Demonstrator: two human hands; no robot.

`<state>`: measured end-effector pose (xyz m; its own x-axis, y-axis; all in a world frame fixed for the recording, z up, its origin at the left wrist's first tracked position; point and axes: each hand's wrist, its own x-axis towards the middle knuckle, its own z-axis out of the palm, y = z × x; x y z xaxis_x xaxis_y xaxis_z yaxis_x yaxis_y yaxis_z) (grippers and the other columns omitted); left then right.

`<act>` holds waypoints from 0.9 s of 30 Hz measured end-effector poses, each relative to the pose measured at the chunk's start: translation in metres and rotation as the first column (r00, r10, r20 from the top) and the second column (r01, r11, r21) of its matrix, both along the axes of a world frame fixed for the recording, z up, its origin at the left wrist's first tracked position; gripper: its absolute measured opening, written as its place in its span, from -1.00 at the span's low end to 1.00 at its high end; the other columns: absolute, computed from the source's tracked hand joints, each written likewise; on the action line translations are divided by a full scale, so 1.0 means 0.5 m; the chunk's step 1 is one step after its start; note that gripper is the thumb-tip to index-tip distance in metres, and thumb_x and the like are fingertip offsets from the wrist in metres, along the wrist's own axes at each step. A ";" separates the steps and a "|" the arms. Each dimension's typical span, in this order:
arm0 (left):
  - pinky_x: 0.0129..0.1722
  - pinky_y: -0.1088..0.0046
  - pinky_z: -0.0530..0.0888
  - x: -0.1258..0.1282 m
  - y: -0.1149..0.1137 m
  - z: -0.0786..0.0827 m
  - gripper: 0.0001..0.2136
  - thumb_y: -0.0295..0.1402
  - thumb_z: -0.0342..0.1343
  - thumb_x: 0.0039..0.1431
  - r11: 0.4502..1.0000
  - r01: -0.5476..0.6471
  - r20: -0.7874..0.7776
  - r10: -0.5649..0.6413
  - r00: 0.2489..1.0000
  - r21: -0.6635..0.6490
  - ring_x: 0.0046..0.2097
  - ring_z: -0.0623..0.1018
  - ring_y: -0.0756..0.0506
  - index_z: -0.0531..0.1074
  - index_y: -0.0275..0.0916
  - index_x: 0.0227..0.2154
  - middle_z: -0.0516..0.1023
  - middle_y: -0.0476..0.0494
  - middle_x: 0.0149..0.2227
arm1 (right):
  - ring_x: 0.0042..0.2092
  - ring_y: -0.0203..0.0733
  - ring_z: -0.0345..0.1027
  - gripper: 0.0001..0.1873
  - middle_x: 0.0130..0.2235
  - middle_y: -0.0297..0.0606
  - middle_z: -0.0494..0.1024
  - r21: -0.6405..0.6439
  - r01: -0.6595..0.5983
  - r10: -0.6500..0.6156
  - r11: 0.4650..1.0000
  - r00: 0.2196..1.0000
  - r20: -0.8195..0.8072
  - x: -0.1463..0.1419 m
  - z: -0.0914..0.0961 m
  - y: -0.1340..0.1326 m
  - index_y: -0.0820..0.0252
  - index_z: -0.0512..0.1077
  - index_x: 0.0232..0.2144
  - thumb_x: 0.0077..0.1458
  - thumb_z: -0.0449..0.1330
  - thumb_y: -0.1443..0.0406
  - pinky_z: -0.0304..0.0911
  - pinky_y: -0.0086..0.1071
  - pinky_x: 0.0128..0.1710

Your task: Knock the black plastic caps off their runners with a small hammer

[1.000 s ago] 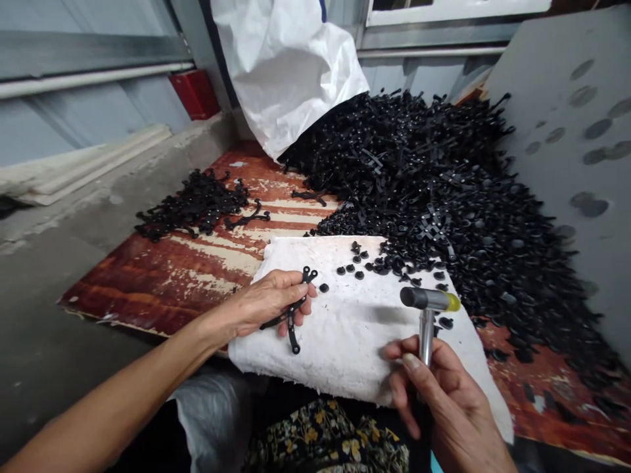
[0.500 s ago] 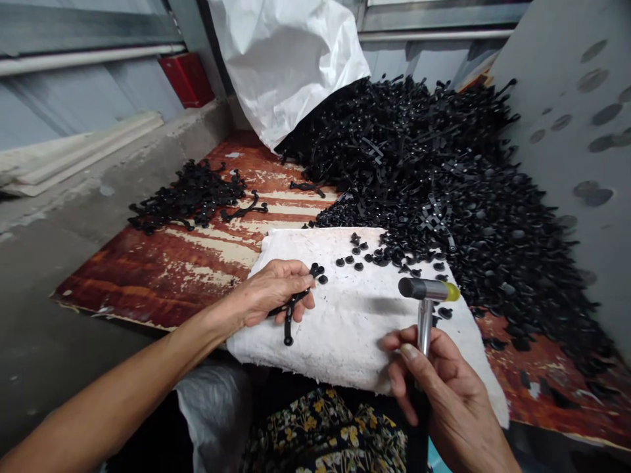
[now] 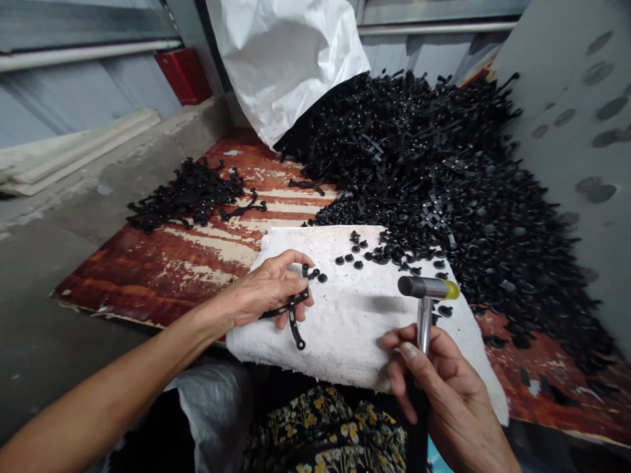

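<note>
My left hand [image 3: 276,289] is closed around a black jointed bracket with several arms [image 3: 294,315], held just over the white cloth [image 3: 340,335]. One arm of the bracket points down toward me, another up by my fingertips. Right beside those fingertips, small round black caps [image 3: 322,278] lie on the cloth. In my right hand [image 3: 438,387] is a small mallet [image 3: 428,289], gripped by its handle with the head upright. Its head is metal, with a dark face on the left and a yellow one on the right.
A large heap of black parts [image 3: 444,151] covers the board's back and right. A smaller pile of black brackets [image 3: 192,194] lies on the red-brown board [image 3: 123,269] at left. A white sack [image 3: 296,59] hangs behind; a grey panel [image 3: 566,131] stands at right.
The bracket has turned slightly in my left hand: its lower arm now points more to the right, its upper end more left. My right hand and the mallet stay put.
</note>
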<state>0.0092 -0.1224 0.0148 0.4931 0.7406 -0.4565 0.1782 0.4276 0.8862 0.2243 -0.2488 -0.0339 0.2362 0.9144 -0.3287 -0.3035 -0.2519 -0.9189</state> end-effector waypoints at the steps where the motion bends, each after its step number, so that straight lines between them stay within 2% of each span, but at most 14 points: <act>1: -0.70 0.60 0.35 -0.003 0.001 0.004 -0.56 -0.24 0.27 -0.02 1.000 -0.017 0.006 0.017 1.000 -0.004 -0.50 0.52 -0.05 0.22 -0.20 -0.13 0.49 -0.03 -0.47 | -0.65 -0.41 0.14 -0.71 -0.44 -0.28 0.55 -0.001 0.000 0.000 1.000 1.000 0.000 0.000 0.000 0.000 0.14 0.41 -0.30 0.03 0.32 0.10 0.05 -0.55 -0.75; 4: -0.63 0.56 0.41 -0.010 0.005 0.008 -0.57 -0.34 0.30 -0.09 0.999 -0.030 0.015 0.030 0.999 -0.018 -0.38 0.53 -0.06 0.26 -0.21 -0.17 0.49 -0.07 -0.37 | -0.64 -0.41 0.14 -0.70 -0.45 -0.30 0.54 0.004 0.005 -0.004 1.000 1.000 -0.005 -0.001 -0.001 0.000 0.13 0.41 -0.30 0.02 0.33 0.09 0.05 -0.56 -0.75; 10: -0.65 0.59 0.36 -0.012 0.008 -0.003 -0.65 -0.34 0.26 -0.06 0.998 0.022 -0.061 -0.018 0.998 0.063 -0.59 0.41 0.07 0.24 -0.20 -0.24 0.41 0.09 -0.53 | -0.64 -0.44 0.14 -0.68 -0.43 -0.29 0.55 0.006 0.018 -0.018 1.000 1.000 -0.002 -0.004 0.003 0.001 0.14 0.42 -0.30 0.02 0.33 0.07 0.04 -0.59 -0.75; 14: -0.68 0.59 0.38 -0.002 0.004 0.000 -0.66 -0.32 0.22 -0.01 0.991 0.059 -0.161 -0.039 0.986 0.123 -0.53 0.49 -0.02 0.21 -0.18 -0.22 0.40 0.09 -0.57 | -0.65 -0.45 0.13 -0.68 -0.43 -0.29 0.55 0.011 0.022 -0.022 1.000 1.000 -0.008 -0.006 0.008 0.001 0.13 0.42 -0.32 0.00 0.34 0.07 0.05 -0.59 -0.74; 16: -0.72 0.63 0.32 0.001 0.002 0.003 -0.66 -0.31 0.21 -0.01 0.988 0.071 -0.182 -0.046 0.982 0.134 -0.52 0.50 -0.03 0.20 -0.17 -0.21 0.41 0.09 -0.57 | -0.64 -0.45 0.13 -0.69 -0.42 -0.29 0.55 0.013 0.017 -0.017 1.000 1.000 -0.010 -0.006 0.009 0.001 0.13 0.42 -0.32 0.01 0.34 0.08 0.06 -0.59 -0.74; 20: -0.78 0.69 0.17 0.005 0.003 0.002 -0.64 -0.28 0.23 -0.02 0.997 0.037 -0.135 -0.027 0.990 0.067 -0.59 0.45 0.01 0.20 -0.18 -0.21 0.46 0.06 -0.57 | -0.63 -0.44 0.14 -0.70 -0.41 -0.28 0.56 0.012 0.012 -0.011 1.000 1.000 -0.007 -0.004 0.004 0.000 0.13 0.42 -0.31 0.02 0.33 0.08 0.07 -0.60 -0.74; 27: -0.80 0.71 0.13 0.015 0.012 -0.005 -0.61 -0.34 0.29 -0.09 0.998 -0.050 -0.042 0.048 0.998 -0.031 -0.62 0.44 0.01 0.22 -0.20 -0.24 0.48 0.03 -0.59 | -0.63 -0.43 0.14 -0.71 -0.41 -0.29 0.56 0.017 0.018 -0.018 1.000 1.000 -0.007 -0.005 0.004 -0.001 0.12 0.41 -0.31 0.03 0.32 0.09 0.08 -0.59 -0.74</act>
<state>0.0170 -0.1162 0.0121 0.4369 0.7481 -0.4995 0.1926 0.4646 0.8643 0.2217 -0.2490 -0.0318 0.2506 0.9156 -0.3145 -0.3138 -0.2305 -0.9211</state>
